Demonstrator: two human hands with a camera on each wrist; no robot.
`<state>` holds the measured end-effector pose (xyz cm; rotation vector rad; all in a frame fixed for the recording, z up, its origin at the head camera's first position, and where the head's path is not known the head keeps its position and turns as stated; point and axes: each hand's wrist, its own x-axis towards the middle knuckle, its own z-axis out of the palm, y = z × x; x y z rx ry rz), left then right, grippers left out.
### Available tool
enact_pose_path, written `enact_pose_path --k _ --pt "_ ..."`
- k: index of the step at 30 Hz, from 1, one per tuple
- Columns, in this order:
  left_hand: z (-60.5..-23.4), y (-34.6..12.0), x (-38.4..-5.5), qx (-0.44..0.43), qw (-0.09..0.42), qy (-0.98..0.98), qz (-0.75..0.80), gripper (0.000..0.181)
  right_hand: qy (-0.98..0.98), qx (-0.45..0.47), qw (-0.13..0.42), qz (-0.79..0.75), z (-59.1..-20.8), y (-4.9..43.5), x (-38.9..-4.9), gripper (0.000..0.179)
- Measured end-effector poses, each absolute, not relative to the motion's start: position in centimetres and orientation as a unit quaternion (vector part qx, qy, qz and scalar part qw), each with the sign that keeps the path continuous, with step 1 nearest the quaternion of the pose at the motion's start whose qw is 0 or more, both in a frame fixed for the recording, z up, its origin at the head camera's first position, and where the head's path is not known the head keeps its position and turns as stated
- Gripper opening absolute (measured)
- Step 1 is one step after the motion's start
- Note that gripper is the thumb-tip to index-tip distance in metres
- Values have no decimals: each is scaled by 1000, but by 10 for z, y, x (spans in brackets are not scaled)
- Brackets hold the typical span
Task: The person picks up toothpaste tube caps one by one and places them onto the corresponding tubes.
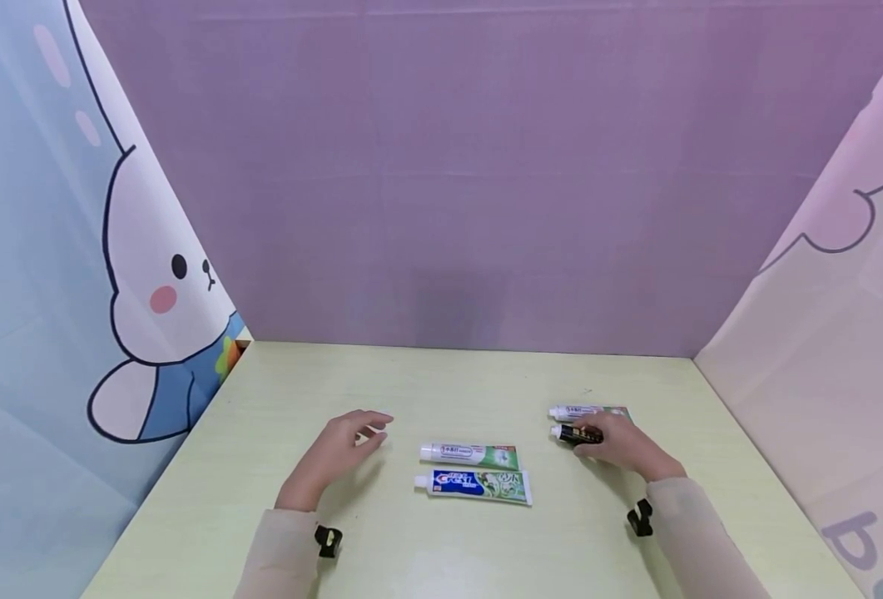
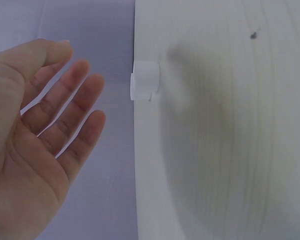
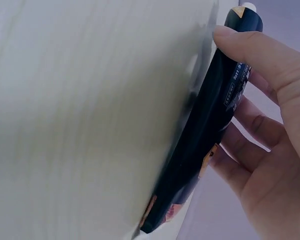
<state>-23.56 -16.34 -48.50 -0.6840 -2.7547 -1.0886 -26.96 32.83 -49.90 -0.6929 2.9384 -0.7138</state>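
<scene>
My right hand (image 1: pixel 621 447) holds a black toothpaste tube (image 3: pixel 205 120) with a white cap, thumb on one side and fingers on the other. Just behind it lies a white-and-green toothpaste tube (image 1: pixel 579 412), partly covered by that hand. Over the left part of the table, my left hand (image 1: pixel 339 449) has loosely bent fingers and nothing in them. To its right lie a second white-and-green toothpaste tube (image 1: pixel 471 455) and, nearer me, a blue-and-green toothpaste tube (image 1: pixel 478 486), side by side with caps to the left.
All the tubes are on a pale wood-grain table (image 1: pixel 381 549). A purple cloth (image 1: pixel 448 183) stands along its back edge, and printed cloths flank both sides. In the left wrist view, a small white cylindrical thing (image 2: pixel 146 80) shows at the table's edge.
</scene>
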Motion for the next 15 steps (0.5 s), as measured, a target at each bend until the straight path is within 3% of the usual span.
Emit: enact_pose_path --k 15 --pt "-492 -167 -238 -219 74 -900 -369 26 942 -221 29 -252 -495 321 -266 42"
